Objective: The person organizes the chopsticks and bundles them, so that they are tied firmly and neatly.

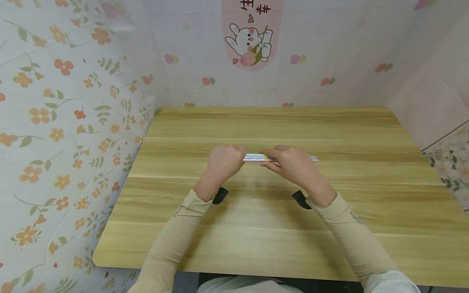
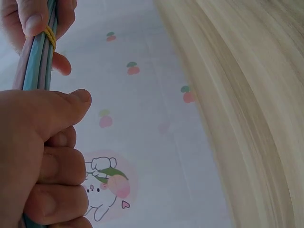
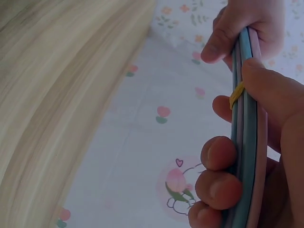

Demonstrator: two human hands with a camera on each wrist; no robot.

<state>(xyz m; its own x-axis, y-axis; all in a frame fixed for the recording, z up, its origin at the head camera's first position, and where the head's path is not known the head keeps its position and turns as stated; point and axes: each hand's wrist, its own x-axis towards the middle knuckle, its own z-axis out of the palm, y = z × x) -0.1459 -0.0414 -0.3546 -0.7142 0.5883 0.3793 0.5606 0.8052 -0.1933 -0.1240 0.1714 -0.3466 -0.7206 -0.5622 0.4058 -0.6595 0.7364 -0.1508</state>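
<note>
A bundle of slim pastel pencils [image 1: 253, 157], in teal, pink and lilac, is held level above the table. A yellow rubber band [image 3: 236, 95] is looped around the bundle near its middle. My left hand [image 1: 225, 162] grips one end, with all fingers curled round it in the left wrist view. On the other side my right hand [image 1: 293, 162] holds the bundle, its thumb lying along the pencils just beside the band and its fingers curled beneath. A short length of the pencils sticks out past the right hand. The end inside the left fist is mostly hidden.
The wooden table [image 1: 264, 240] spreads beneath both arms. Behind it hangs a white cloth [image 1: 329, 44] with fruit prints and a rabbit picture. A flowered cloth [image 1: 55, 106] borders the left side. Dark straps [image 1: 220, 195] show at the wrists.
</note>
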